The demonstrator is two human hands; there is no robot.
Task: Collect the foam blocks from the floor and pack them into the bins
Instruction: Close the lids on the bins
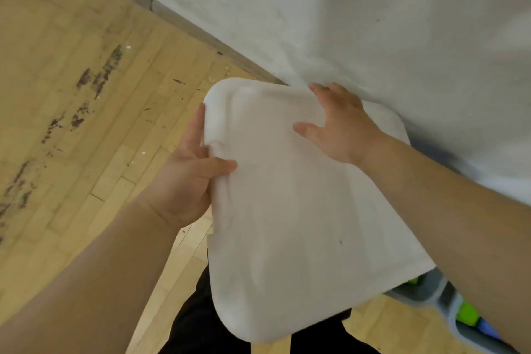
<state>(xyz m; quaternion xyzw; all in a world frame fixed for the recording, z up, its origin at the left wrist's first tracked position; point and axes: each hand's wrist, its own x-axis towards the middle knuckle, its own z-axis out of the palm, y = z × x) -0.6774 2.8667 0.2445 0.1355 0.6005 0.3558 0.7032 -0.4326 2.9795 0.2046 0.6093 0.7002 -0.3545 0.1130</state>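
White, smooth plastic with rounded corners and a raised rim: a bin lid (287, 210) is held tilted between both hands. The left hand (186, 175) grips its left edge, thumb curled on top; the right hand (342, 129) lies flat and spread on the far end. Below the right forearm, grey bins (425, 293) hold green and blue foam blocks (468, 310). Likely the lidding stage — going on or coming off, I cannot tell. Fitting it would call for squaring the lid over a rim.
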